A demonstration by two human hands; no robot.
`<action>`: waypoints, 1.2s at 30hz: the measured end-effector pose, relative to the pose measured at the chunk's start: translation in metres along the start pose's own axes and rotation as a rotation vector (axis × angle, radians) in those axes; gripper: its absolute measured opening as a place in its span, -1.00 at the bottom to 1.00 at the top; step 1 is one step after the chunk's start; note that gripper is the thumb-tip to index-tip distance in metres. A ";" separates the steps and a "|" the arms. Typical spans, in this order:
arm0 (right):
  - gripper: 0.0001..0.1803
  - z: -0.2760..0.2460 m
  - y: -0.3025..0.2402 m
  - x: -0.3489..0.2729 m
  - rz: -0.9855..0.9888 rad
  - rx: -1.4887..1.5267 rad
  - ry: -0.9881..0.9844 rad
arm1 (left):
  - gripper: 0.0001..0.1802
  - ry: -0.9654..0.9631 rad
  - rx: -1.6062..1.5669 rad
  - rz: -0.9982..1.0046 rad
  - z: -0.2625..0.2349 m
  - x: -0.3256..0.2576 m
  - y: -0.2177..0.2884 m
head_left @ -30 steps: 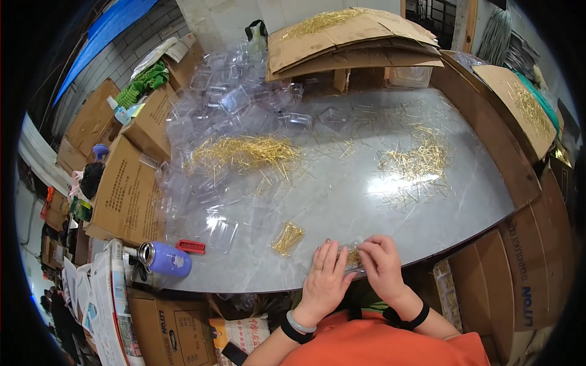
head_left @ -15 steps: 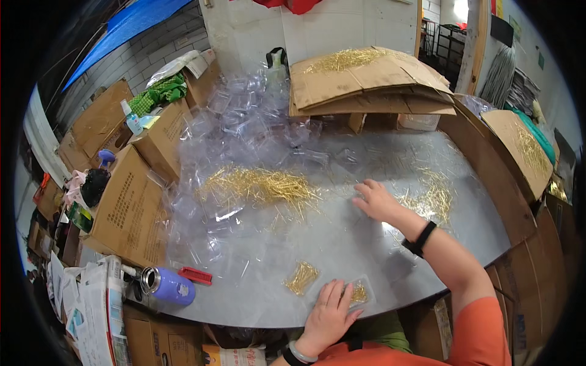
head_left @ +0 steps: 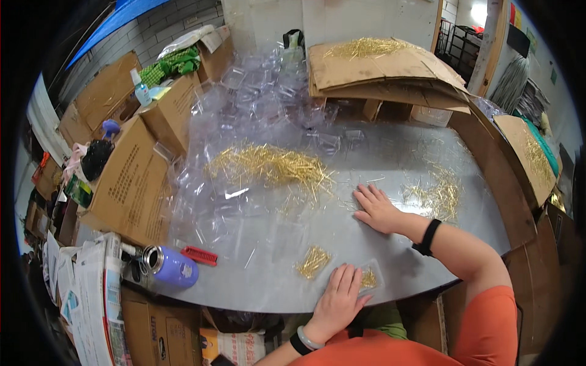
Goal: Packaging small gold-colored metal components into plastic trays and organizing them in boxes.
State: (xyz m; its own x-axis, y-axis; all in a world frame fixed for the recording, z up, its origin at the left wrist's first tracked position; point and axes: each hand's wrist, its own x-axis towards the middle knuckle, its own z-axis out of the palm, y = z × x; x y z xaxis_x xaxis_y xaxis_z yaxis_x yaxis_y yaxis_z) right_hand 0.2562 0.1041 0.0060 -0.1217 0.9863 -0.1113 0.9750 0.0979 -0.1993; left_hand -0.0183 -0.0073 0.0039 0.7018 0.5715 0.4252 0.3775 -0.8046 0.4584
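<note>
My right hand (head_left: pixel 379 210) lies palm down on the grey table, its fingers spread. It rests between a long heap of thin gold-coloured sticks (head_left: pixel 278 166), too fine to name exactly, and a looser scatter of them (head_left: pixel 441 194) at the right. A few single sticks lie just beyond its fingertips. Near the front edge, my left hand (head_left: pixel 337 300) is stretched out with nothing visibly gripped. Its fingers touch or cover the left side of a small clear plastic tray (head_left: pixel 379 282) with gold sticks in it. Left of that tray, a second small bundle of gold sticks (head_left: pixel 314 262) lies in line.
Many clear plastic boxes (head_left: pixel 256 100) are heaped at the back left. A purple bottle (head_left: pixel 174 267) and a red comb-like piece (head_left: pixel 200 255) stand and lie front left. Cardboard boxes (head_left: pixel 131 183) border the left; flattened cardboard (head_left: pixel 384 73) spans the back; a cardboard wall (head_left: pixel 497 174) edges the right.
My right hand has come nearer across the table and flattened, fingers spread. My left hand stays by the clear tray. The whole view has shifted slightly.
</note>
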 end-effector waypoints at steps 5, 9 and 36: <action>-0.31 0.009 -0.023 -0.076 -0.111 0.085 0.075 | -0.27 0.063 -0.040 -0.032 0.002 -0.008 -0.003; -0.33 0.017 -0.041 -0.131 -0.188 0.069 0.119 | -0.28 0.012 -0.003 -0.051 -0.007 -0.009 -0.004; -0.31 0.043 -0.007 -0.174 -0.440 0.168 0.429 | -0.51 0.127 0.185 -0.037 -0.001 -0.014 -0.006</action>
State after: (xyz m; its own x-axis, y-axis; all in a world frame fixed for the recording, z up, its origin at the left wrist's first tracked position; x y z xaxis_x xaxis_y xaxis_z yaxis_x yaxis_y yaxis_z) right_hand 0.2622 -0.0737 -0.0154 -0.3847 0.8276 0.4086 0.8042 0.5179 -0.2917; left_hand -0.0312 -0.0106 -0.0044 0.6084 0.6074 0.5109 0.5138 -0.7920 0.3297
